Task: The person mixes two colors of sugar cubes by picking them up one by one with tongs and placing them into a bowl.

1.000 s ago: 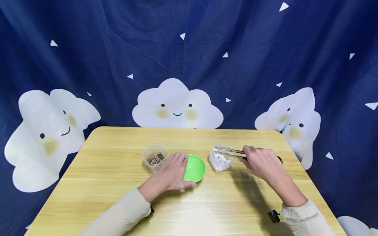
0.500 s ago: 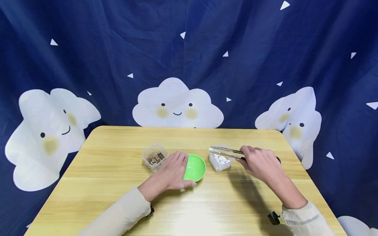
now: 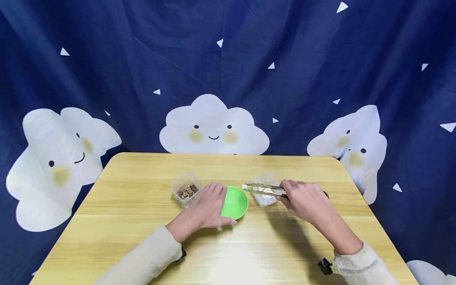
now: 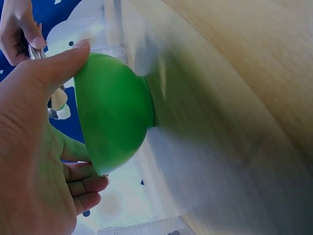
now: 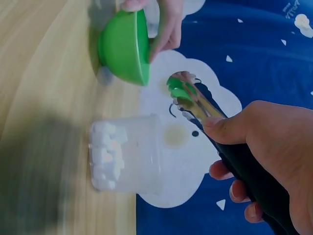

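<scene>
My left hand grips the left side of a green bowl, thumb and fingers around its rim; the left wrist view shows the bowl upright on the table. My right hand holds metal tongs with dark handles. Their tips are in the air between the bowl and a clear tub of white pieces, with a small white piece between them in the left wrist view. In the right wrist view the tub stands below the tongs.
A clear tub with several brown cubes stands just left of my left hand. All this stands on a wooden table, whose back edge meets a dark blue curtain with cloud prints.
My right hand has moved left with the tongs, whose tips have gone from over the white pieces to beside the green bowl. My left hand and the bowl have stayed in place.
</scene>
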A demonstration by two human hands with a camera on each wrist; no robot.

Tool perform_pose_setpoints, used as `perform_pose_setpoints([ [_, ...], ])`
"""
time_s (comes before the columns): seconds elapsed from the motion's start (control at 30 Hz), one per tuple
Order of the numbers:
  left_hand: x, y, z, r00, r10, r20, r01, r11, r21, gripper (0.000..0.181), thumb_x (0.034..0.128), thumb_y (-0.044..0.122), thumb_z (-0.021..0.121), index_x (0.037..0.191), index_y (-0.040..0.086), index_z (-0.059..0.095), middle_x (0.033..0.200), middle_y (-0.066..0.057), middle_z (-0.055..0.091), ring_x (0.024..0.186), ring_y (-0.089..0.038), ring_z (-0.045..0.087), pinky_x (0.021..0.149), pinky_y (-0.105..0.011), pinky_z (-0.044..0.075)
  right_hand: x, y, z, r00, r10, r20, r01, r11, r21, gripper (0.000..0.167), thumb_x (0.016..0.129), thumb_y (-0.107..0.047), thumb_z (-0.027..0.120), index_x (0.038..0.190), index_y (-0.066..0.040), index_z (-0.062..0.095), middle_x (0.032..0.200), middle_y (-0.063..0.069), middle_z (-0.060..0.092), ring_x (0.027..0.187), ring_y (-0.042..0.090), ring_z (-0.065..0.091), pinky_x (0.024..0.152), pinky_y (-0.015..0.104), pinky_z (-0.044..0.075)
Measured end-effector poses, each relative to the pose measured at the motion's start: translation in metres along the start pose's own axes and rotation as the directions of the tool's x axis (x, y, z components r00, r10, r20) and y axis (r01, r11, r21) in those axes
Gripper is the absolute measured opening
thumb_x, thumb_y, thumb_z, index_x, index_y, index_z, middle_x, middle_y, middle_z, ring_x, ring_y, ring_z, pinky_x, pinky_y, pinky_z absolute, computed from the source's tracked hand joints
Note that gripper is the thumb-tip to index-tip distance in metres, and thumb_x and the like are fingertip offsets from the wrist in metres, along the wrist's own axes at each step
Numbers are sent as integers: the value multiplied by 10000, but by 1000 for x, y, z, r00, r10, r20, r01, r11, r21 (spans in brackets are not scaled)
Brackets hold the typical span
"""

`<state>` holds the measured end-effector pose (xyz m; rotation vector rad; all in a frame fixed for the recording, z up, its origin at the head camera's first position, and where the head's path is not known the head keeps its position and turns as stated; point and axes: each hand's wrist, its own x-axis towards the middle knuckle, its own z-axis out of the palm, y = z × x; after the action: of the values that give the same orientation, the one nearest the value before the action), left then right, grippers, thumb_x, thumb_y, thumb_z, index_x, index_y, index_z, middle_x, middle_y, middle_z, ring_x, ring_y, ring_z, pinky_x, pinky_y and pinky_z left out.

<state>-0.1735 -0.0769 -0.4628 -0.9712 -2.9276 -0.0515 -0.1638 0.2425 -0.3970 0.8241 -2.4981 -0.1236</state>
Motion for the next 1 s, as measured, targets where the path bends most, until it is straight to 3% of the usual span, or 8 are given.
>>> perform_pose_setpoints([
  [0.2, 0, 0, 1, 1000, -4, 1, 4, 1000, -24, 1170, 789, 844, 632, 1494, -76, 472, 1323, -170, 560, 1202, -282, 508, 1130, -439, 472, 2, -10, 4, 999, -26, 25, 25, 1000, 7, 369, 829, -399, 852, 854, -130, 601, 644, -56, 525, 459, 117, 419, 374, 297, 282],
  [0.43, 2, 1, -1, 999, -37, 36, 39, 998, -46, 1205, 753, 853, 661, 1526, -47, 450, 1182, -106, 524, 1069, -223, 443, 1007, -382, 482, 4, -19, 8, 997, -74, 25, 74, 997, -7, 418, 828, -429, 851, 823, -125, 564, 635, -56, 499, 462, 109, 406, 367, 285, 276],
  [0.73, 2, 2, -5, 997, -53, 52, 56, 996, -62, 1219, 745, 843, 681, 1540, -47, 429, 1215, -109, 519, 1114, -229, 447, 1068, -400, 470, 5, -25, 10, 996, -84, 43, 85, 996, -33, 437, 823, -437, 855, 826, -120, 554, 648, -51, 510, 461, 118, 414, 364, 283, 257],
  [1.0, 2, 2, -7, 997, -53, 48, 56, 996, -65, 1219, 740, 832, 697, 1532, -56, 436, 1186, -100, 518, 1089, -219, 442, 1047, -391, 480, 5, -25, 11, 994, -84, 68, 86, 996, -21, 423, 822, -432, 849, 861, -118, 568, 668, -41, 544, 476, 127, 451, 368, 276, 272],
])
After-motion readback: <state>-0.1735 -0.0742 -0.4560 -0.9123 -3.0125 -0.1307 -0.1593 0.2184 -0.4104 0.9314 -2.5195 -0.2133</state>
